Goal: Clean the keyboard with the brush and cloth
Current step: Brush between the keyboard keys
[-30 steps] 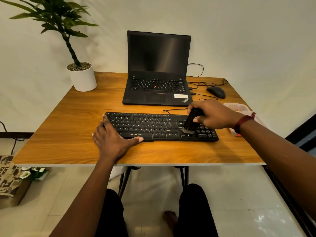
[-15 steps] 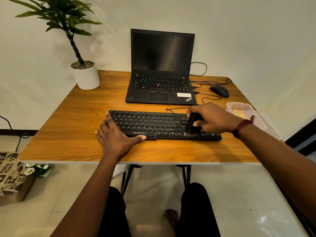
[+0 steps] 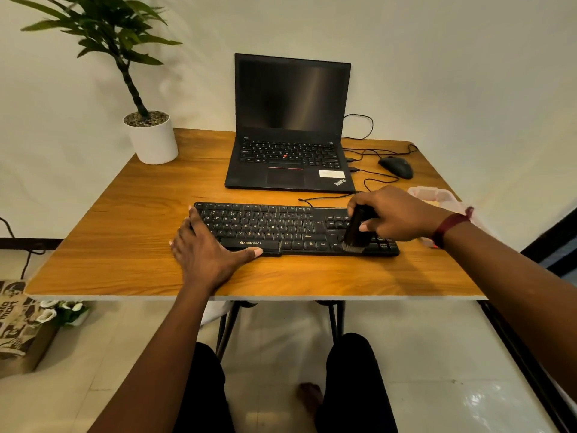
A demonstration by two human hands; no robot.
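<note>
Black Zebronics keyboard [image 3: 281, 228] lies flat at the bench [image 3: 125, 239] front-centre, parallel to the near edge. Black brush [image 3: 356, 231] stands near upright on its right end, bristles down on the keys between main block and numpad. Right hand [image 3: 396, 212] fingers are wrapped round the brush handle. Left hand [image 3: 206, 251] is flat with fingers released, over the keyboard's left end, thumb along its front edge. Pale pink cloth [image 3: 431, 195] sits behind the right wrist, partly hidden. ThinkPad laptop [image 3: 290, 126] is open behind, mouse [image 3: 396, 167] to its right, potted plant [image 3: 153, 139] back-left.
</note>
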